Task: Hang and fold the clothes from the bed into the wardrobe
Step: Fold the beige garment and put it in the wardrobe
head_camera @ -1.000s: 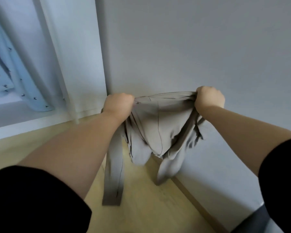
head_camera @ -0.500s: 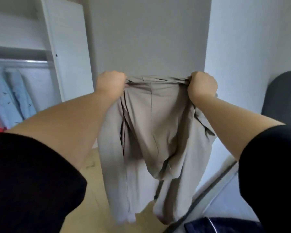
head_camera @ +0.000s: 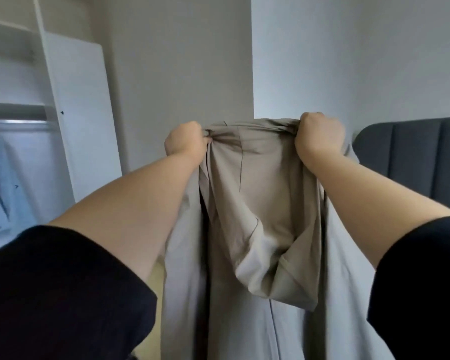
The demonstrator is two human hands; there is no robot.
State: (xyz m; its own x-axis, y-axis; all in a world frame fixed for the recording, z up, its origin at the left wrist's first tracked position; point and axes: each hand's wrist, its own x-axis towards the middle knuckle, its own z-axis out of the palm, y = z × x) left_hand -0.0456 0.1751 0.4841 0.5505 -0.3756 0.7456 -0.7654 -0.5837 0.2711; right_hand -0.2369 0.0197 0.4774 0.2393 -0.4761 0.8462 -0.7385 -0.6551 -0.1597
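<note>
A pair of beige trousers (head_camera: 255, 209) hangs in front of me, held up by the waistband. My left hand (head_camera: 185, 141) grips the left end of the waistband in a fist. My right hand (head_camera: 318, 137) grips the right end the same way. The band is stretched between the two fists, and the legs drop straight down past the lower edge of the view. The open wardrobe (head_camera: 70, 120) stands at the left, with a metal rail (head_camera: 13, 122) and a light blue patterned shirt (head_camera: 3, 193) hanging from it.
A white wardrobe panel and shelf stand at the upper left. A grey wall corner (head_camera: 251, 74) rises behind the trousers. The dark grey padded headboard (head_camera: 416, 157) of the bed is at the right. A strip of light wooden floor (head_camera: 156, 281) shows beneath my left arm.
Both hands have lifted the trousers higher, so they hang full length. The view has swung up and to the right; the headboard has come in and the floor has mostly dropped out of sight.
</note>
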